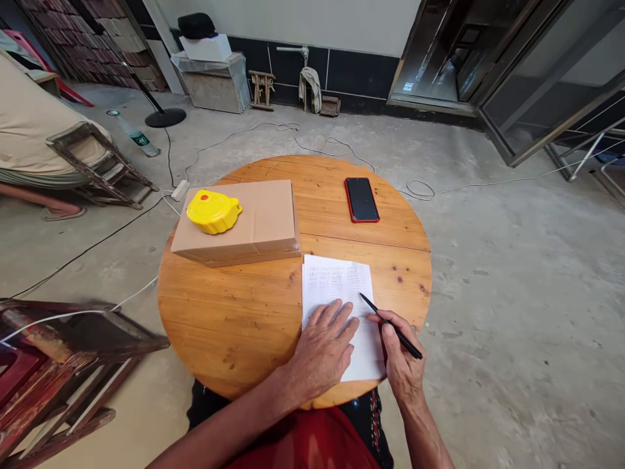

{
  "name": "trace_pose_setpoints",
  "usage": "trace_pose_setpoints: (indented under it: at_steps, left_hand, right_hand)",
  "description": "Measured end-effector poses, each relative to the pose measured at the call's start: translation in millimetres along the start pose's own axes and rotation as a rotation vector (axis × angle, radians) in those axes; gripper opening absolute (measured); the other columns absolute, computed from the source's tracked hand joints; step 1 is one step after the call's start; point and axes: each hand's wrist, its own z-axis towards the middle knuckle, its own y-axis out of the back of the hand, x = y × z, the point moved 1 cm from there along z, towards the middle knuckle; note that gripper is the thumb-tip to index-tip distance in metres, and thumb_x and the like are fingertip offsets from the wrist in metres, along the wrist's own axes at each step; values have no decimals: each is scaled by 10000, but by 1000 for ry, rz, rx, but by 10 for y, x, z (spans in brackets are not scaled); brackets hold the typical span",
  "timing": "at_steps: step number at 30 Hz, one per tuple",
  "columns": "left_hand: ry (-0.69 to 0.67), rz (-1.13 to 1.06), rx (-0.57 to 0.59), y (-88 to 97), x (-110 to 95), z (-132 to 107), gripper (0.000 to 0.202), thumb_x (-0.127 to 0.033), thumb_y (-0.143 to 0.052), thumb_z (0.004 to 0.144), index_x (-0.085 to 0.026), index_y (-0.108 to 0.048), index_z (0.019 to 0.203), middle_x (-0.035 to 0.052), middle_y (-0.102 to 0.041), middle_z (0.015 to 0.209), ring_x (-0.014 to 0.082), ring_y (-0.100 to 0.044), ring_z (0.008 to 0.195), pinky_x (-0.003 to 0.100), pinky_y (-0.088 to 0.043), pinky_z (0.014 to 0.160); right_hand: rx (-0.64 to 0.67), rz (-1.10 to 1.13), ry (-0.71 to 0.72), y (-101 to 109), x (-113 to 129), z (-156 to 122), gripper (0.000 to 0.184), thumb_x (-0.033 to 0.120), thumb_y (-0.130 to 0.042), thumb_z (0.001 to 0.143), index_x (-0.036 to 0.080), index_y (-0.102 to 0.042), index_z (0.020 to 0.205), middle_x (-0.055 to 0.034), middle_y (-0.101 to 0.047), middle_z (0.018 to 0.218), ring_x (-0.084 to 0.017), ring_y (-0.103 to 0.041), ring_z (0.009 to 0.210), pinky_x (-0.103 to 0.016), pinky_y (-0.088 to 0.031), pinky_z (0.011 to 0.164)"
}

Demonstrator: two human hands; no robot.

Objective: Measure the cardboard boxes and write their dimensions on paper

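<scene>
White paper sheets (361, 355) lie at the near side of a round wooden table (229, 319), with rows of small handwriting across the upper part. My left hand (325, 345) rests flat on the paper, fingers stretched out. Between the thumb and fingers of my right hand (403, 358) is a black pen (401, 337), its tip pointing up and left over the sheet. Whether the tip touches the paper I cannot tell. A cardboard box (266, 215) sits beyond the paper to the left, carrying a yellow tape measure (213, 212). Farther right lies a phone (362, 199) in a red case.
Old wooden chairs stand left of the table, one near (73, 371) and one farther off (105, 159). A plastic bottle (139, 138) and a black round stand base (165, 117) are on the concrete floor. Thin cables (336, 140) run behind the table. Another person's foot (63, 212) shows at far left.
</scene>
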Motion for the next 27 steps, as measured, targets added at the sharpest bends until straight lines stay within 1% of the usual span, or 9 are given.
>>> trace_pose_setpoints:
  at_steps: [3,6,9,11,14,16,21,24,27]
  left_hand:
    - [4,-3,-17,-37,8,-10,439,-273,-528,930,-193,-509,1361,82,-455,1522,304,-356,1406,492,-287,1142]
    - [37,-15,-22,-15,-15,9,414,-253,-556,897,-196,-542,1307,76,-486,1491,293,-365,1391,485,-285,1141]
    - [63,-17,-12,17,-51,50,382,-206,-567,864,-197,-573,1246,69,-523,1448,288,-391,1358,485,-297,1130]
    - [71,-13,-22,18,-66,80,379,-204,-561,871,-194,-570,1249,68,-545,1421,285,-412,1330,486,-310,1115]
    - [81,4,-42,-13,-67,111,422,-252,-550,911,-189,-521,1327,70,-562,1396,287,-436,1292,495,-328,1086]
    - [85,13,-44,-37,-60,117,439,-284,-555,922,-191,-505,1348,69,-564,1389,289,-444,1279,499,-331,1076]
    - [94,41,-42,-64,-40,94,438,-322,-561,927,-195,-514,1343,99,-462,1504,294,-420,1320,494,-327,1081]
    - [93,54,-33,-68,-36,90,443,-335,-562,926,-197,-517,1345,107,-410,1548,299,-418,1325,495,-340,1074]
    - [98,49,-27,-65,-41,98,443,-337,-568,920,-193,-525,1337,110,-418,1545,303,-418,1321,504,-347,1074]
  right_hand:
    - [-40,12,-16,-10,-45,-16,188,331,-639,904,233,-713,1047,-54,-756,927,-235,-706,885,-366,-555,825]
    - [-135,63,-48,-20,-49,-2,167,358,-654,891,209,-712,939,-46,-718,808,-220,-685,754,-368,-559,728]
    - [-216,148,-50,-12,32,54,230,382,-611,913,193,-711,997,-26,-673,735,-215,-668,700,-425,-562,746]
    - [-227,191,-22,-14,123,120,298,403,-575,929,183,-709,1078,-47,-696,781,-237,-689,743,-469,-556,793]
    - [-138,275,-11,-83,234,285,326,422,-540,948,189,-702,1109,-88,-738,903,-264,-718,809,-475,-556,805]
    - [-25,332,-44,-178,247,452,273,405,-579,936,208,-697,1084,-76,-738,899,-244,-715,790,-446,-562,792]
    - [179,387,-202,-389,95,917,248,436,-634,909,230,-689,1037,-42,-716,881,-208,-678,861,-409,-535,888]
    - [195,428,-259,-412,29,1026,237,436,-627,914,233,-681,1023,-30,-708,877,-197,-671,882,-402,-519,920]
    - [120,481,-229,-378,42,968,179,392,-649,905,239,-671,997,-11,-686,844,-190,-675,869,-389,-522,904]
